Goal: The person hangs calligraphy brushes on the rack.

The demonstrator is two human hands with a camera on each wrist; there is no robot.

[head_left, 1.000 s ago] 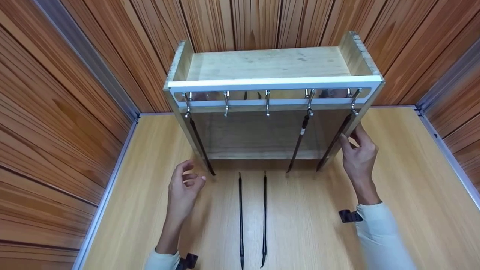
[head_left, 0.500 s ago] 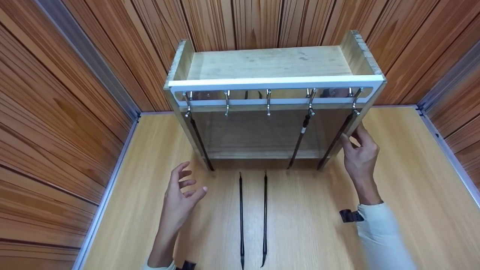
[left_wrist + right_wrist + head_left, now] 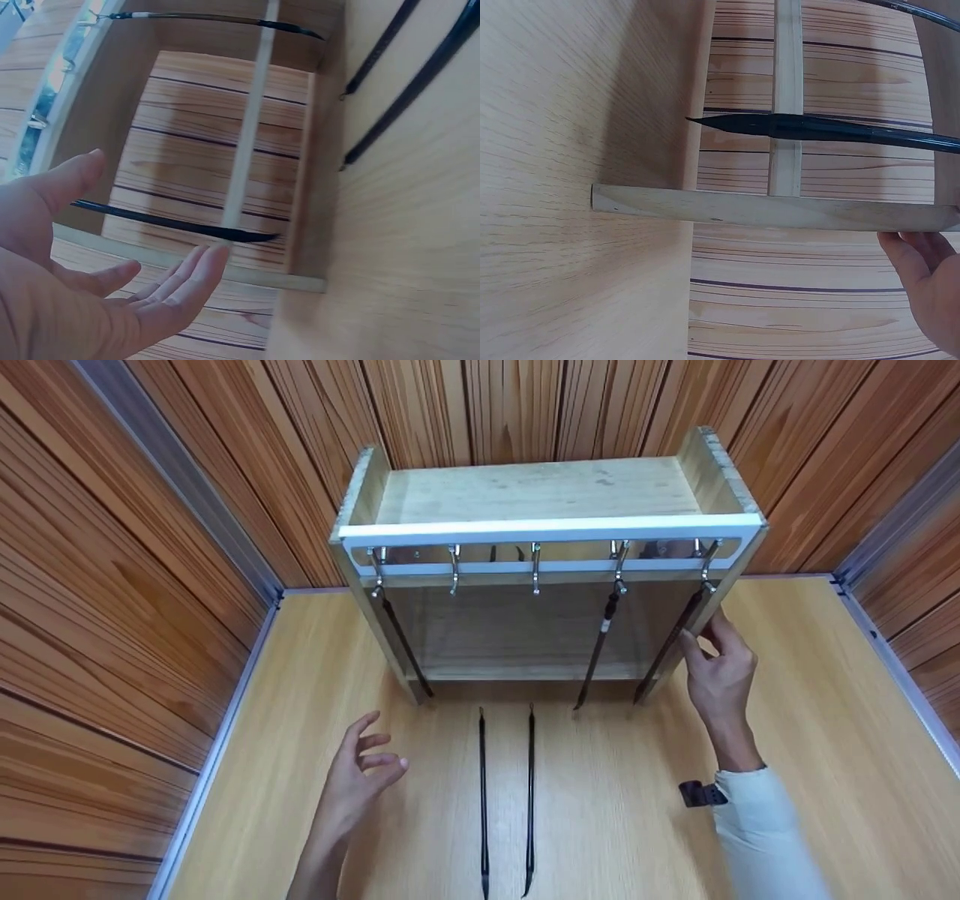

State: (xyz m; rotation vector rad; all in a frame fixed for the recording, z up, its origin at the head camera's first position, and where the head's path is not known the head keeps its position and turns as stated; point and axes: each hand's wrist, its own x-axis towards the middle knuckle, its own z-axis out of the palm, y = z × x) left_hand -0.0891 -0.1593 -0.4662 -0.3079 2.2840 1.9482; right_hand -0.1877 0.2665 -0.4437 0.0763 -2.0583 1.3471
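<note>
Against the rack's [image 3: 720, 472] right post rest right-hand fingers [image 3: 712, 639].

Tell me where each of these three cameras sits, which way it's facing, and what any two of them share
Head: worn on the head, looking forward and down at the wooden rack, table and two loose brushes; left hand and right hand show.
Left wrist: past the left hand into the rack.
Right wrist: along the rack's side post; right fingers show on it.
Shared: both wrist views show a hanging brush.
</note>
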